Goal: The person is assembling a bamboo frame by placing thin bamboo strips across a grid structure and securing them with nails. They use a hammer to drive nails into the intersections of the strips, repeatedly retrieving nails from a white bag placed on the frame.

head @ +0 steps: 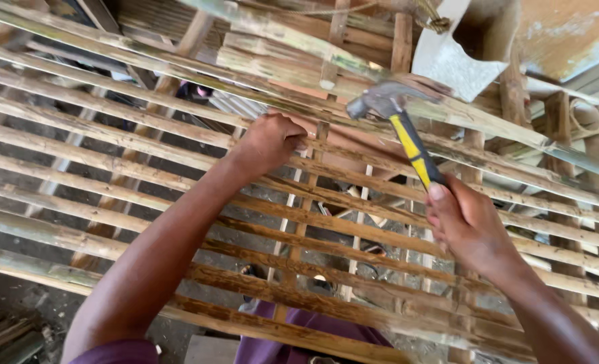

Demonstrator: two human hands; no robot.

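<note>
My right hand grips the yellow and black handle of a claw hammer, whose grey steel head is raised near the upper slats. My left hand is closed with its fingertips pinched against a bamboo slat, just left of the hammer head; anything held between the fingers is too small to see. Both hands work over a lattice of long split bamboo slats laid across upright wooden posts.
A torn grey sheet hangs at the upper right beside a rope knot. More wooden poles stand at the right. Through the gaps I see grey ground and my purple clothing below.
</note>
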